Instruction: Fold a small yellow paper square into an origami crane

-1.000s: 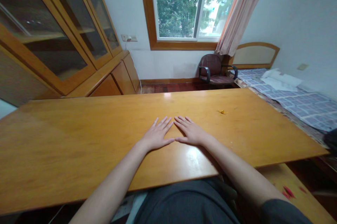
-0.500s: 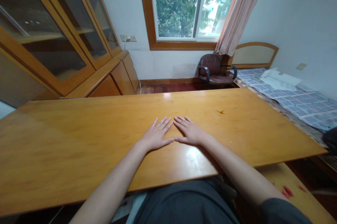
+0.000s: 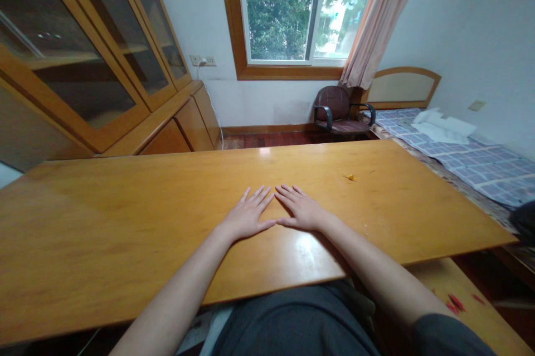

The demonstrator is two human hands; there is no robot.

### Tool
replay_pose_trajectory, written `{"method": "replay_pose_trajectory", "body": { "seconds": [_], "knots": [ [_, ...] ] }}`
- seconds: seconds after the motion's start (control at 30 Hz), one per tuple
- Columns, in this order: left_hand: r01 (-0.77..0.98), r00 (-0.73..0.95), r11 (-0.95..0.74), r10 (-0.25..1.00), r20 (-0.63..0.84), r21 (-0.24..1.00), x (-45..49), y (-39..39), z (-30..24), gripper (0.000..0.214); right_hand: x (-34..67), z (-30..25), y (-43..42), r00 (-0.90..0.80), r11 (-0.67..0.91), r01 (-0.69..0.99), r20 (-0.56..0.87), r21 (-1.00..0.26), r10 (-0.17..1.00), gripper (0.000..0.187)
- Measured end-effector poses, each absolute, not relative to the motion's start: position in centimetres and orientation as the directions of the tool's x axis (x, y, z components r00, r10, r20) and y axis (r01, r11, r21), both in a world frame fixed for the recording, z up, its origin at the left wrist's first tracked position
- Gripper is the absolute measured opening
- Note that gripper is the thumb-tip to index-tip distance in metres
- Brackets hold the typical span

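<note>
Both palms rest face down on a yellow-brown wooden table (image 3: 125, 216). My left hand (image 3: 249, 215) lies flat with its fingers spread, pointing away from me. Beside it, my right hand (image 3: 301, 210) lies flat too, fingers apart and angled inward. The two thumb tips and the index fingertips meet or nearly meet, framing a small patch of tabletop. Neither hand holds anything. To the right and farther off, a small orange-yellow scrap (image 3: 351, 177) lies on the table; its kind is too small to tell.
A glass-doored cabinet (image 3: 83, 49) stands on the left. Beyond the table are a brown armchair (image 3: 334, 105) and a window (image 3: 280, 8) with a pink curtain (image 3: 378, 16). A bed (image 3: 443, 127) lies right. Below the table's right front edge, red bits lie on a wooden surface (image 3: 437, 278).
</note>
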State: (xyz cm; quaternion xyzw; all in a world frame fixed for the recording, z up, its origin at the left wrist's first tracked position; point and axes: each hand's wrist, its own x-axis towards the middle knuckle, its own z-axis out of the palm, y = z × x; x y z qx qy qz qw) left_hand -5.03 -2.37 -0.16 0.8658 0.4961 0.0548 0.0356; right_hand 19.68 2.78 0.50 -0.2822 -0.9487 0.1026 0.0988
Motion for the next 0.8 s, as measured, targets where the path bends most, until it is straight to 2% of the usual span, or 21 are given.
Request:
{"method": "replay_pose_trajectory", "body": {
  "seconds": [0.8],
  "knots": [
    [0.853,0.5,-0.503,0.864,0.062,0.136,-4.98,-2.39,0.09,0.086,19.69,0.52,2.8,-0.823,0.819,0.514,0.122,-0.256,0.555,0.088]
  ]
}}
